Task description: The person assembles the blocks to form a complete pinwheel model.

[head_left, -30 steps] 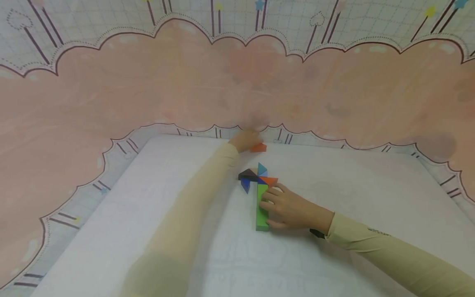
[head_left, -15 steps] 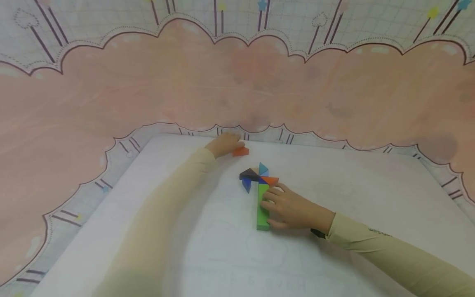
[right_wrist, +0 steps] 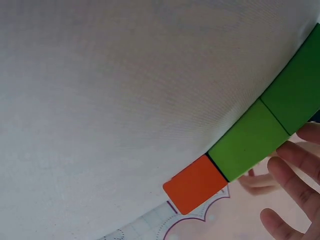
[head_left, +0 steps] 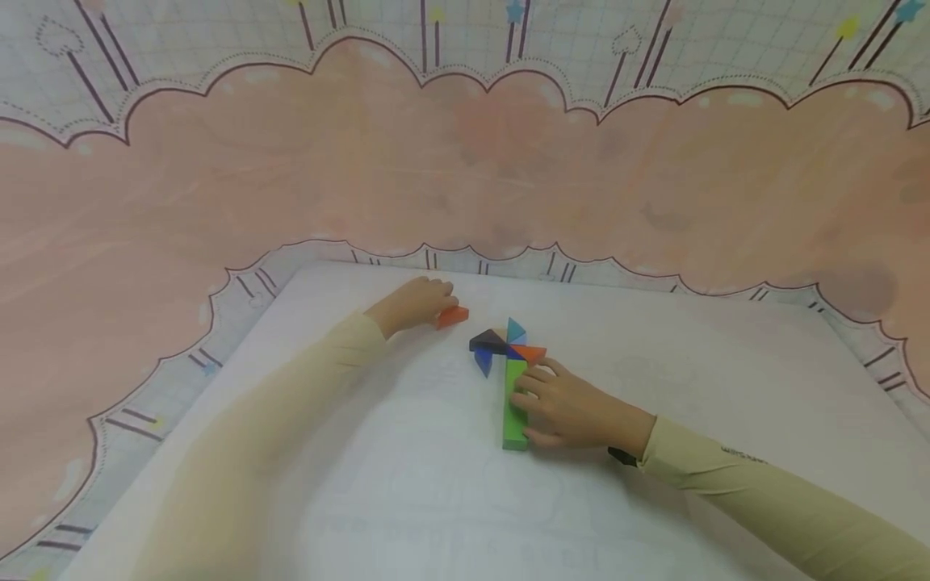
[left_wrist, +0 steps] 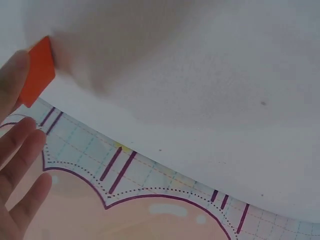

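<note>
My left hand [head_left: 414,305] pinches a small orange block [left_wrist: 39,72] between thumb and index finger, left of and behind the arrangement of blocks. The other fingers of that hand are spread in the left wrist view. My right hand [head_left: 570,407] rests against the right side of a green block column [head_left: 513,432], its fingertips on the top. In the right wrist view, that column shows a light green block [right_wrist: 247,142] and a dark green block [right_wrist: 295,85] end to end, with an orange block [right_wrist: 196,185] beyond.
At the column's far end, a pinwheel shape joins a black piece [head_left: 488,342], a light blue triangle [head_left: 515,329], a dark blue piece [head_left: 483,361] and an orange triangle [head_left: 529,354]. All lie on a white tabletop [head_left: 712,347] before a patterned wall covering [head_left: 581,169].
My left hand has moved left and toward me from the table's far edge, bringing the orange block along. My right hand has stayed on the green column.
</note>
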{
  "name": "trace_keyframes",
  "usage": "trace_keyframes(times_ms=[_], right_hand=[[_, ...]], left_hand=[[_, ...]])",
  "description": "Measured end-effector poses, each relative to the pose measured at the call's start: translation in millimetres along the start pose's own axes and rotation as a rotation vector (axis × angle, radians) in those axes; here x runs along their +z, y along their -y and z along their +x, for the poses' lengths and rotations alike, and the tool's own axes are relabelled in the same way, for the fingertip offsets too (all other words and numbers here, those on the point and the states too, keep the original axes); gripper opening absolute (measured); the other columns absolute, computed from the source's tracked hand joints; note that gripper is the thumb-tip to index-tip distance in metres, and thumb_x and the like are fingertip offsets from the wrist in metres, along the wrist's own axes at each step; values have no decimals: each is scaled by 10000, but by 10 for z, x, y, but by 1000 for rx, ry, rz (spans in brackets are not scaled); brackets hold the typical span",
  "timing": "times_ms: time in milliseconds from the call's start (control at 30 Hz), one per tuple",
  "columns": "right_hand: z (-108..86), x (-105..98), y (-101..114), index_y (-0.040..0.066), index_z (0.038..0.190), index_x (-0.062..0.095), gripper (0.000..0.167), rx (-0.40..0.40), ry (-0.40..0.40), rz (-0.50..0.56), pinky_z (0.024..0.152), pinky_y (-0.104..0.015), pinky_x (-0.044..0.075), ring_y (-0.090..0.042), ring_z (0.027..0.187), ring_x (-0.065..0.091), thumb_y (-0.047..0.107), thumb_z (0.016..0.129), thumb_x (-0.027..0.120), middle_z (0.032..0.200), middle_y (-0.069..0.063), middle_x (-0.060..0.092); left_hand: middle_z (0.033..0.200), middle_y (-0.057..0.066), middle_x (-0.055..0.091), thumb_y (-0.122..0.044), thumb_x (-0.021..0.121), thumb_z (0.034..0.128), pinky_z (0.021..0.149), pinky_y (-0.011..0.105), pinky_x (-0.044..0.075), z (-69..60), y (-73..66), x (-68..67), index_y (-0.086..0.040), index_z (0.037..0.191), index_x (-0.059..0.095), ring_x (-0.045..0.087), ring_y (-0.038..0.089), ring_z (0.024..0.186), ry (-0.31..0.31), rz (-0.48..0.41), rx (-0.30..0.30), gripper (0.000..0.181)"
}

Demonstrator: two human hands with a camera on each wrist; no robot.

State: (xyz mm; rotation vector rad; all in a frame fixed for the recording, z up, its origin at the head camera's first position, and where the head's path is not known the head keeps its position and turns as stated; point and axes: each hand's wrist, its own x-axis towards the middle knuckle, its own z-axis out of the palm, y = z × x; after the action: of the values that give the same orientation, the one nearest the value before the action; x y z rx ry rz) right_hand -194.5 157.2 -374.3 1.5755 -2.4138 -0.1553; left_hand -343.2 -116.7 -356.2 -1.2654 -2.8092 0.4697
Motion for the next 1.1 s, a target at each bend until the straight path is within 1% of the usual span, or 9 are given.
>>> trace_keyframes(times_ms=[133,333,467,600,700,800,867,967,1100], right_hand=[[6,-8,10,139,1094,594,361,9,20,8,991,-488,423,-217,1080,545,410,856,595,1103,-34,624],[5,-18,12,139,1101,594,364,11,35,14,995,-489,422,-219,1089,547,414,862,588,1112,-38,627],[2,-9,15,137,1095,596,364,9,24,16,992,-490,426,-221,1087,550,412,857,593,1109,-40,629],[-8,4,14,137,1095,598,366,10,14,17,990,-492,426,-222,1085,550,411,852,599,1104,-40,630],[-12,7,11,135,1093,599,365,9,8,15,989,-493,426,-222,1082,550,409,851,599,1101,-41,629],[-10,0,12,133,1086,600,360,10,3,17,992,-493,422,-224,1081,549,405,850,601,1099,-42,629],[-9,-1,10,132,1083,601,356,10,1,21,995,-492,419,-225,1081,547,401,850,602,1098,-42,629],[-6,2,9,134,1085,602,355,15,10,24,1003,-490,414,-224,1086,545,403,854,597,1102,-40,629],[-3,16,10,136,1091,599,359,14,16,19,1006,-489,413,-221,1089,542,408,857,591,1106,-36,628]], left_hand=[[1053,79,629,-128,667,818,902,360,491,-129,-92,-39,-114,1083,647,564,227,900,18,-50,-7,266],[1128,85,630,-335,688,832,931,368,475,-294,-279,-33,-104,1135,632,557,216,948,45,-118,-43,386],[1065,58,637,-383,670,829,901,353,480,-387,-406,-10,-106,1110,631,545,193,904,17,-104,-39,397],[1043,46,627,-405,666,830,920,353,479,-471,-518,-40,-106,1120,624,548,190,913,-7,-76,-9,419],[1063,51,626,-439,680,818,948,358,469,-516,-580,-101,-102,1136,619,562,199,948,-10,-44,35,467],[1103,53,621,-349,702,822,970,359,463,-553,-601,-150,-125,1183,593,577,205,1000,-28,2,87,438],[1141,58,616,-240,716,820,968,359,466,-568,-590,-167,-162,1230,577,580,216,1032,-46,16,114,439],[1190,64,600,-75,689,826,968,357,471,-585,-562,-173,-219,1260,570,569,224,1057,-63,-7,133,472],[1163,62,610,-37,655,844,935,336,486,-594,-547,-159,-233,1192,623,561,211,1005,-98,-16,169,400]])
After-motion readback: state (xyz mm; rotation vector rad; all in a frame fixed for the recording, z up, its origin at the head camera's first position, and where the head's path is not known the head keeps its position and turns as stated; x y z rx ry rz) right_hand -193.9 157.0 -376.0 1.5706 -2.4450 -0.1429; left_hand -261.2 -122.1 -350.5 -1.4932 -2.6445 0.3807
